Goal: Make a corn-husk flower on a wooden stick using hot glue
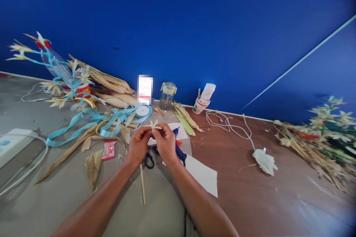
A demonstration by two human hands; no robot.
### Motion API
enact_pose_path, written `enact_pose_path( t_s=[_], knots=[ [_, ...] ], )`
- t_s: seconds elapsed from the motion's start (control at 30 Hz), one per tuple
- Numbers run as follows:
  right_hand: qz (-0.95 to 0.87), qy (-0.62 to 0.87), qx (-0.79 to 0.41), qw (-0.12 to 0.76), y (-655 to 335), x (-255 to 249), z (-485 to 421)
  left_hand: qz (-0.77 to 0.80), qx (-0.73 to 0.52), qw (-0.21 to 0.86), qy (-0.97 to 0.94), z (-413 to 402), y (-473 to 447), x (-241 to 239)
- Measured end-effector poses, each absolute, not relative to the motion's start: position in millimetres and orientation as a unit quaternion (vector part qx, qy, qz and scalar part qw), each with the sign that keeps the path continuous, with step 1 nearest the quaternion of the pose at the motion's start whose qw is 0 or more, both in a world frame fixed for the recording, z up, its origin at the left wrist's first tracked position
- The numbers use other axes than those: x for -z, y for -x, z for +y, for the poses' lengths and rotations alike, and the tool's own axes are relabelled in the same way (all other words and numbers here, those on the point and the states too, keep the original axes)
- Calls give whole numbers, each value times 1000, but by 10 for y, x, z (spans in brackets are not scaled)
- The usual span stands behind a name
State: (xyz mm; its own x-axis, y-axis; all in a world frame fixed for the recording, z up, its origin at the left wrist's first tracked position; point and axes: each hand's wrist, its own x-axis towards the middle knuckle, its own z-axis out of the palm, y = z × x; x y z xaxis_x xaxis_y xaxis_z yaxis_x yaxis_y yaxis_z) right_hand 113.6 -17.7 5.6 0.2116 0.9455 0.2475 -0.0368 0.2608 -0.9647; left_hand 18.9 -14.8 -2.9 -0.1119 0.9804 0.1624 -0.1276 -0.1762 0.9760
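Between my two hands, over the middle of the table, a small pale flower [154, 124] with pointed, husk-like petals is pinched upright. My left hand [139, 146] grips it from the left with fingertips closed. From the other side my right hand [166, 143] pinches it too, thumbs close together. Beside my right hand lies a blue glue gun [180, 152] on white paper [204, 176]. Black-handled scissors [149, 160] show beneath the hands, their blades hidden. A thin stick [142, 185] lies just below.
Light blue ribbon [63, 140], dried corn husks [111, 83] and a red packet [108, 150] lie left. A flower branch [73, 85] stands behind them. A glass jar [167, 96] and paper cup [200, 104] stand along the blue wall. Right are a white cable [236, 127] and a husk bundle [311, 152].
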Motion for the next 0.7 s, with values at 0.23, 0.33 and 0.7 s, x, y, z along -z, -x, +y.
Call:
enact_pose_path(
  t_s=[0.23,0.33,0.7],
  knots=[
    [-520,470,-374,607,-1169,-66,-169,416,-592,518,-456,-117,-185,104],
    [-530,474,-373,596,-1181,-53,-154,418,-588,513,-465,-128,-190,76],
    [-541,473,-335,610,-1168,-104,-194,424,-583,492,-488,-154,-206,10]
  ],
)
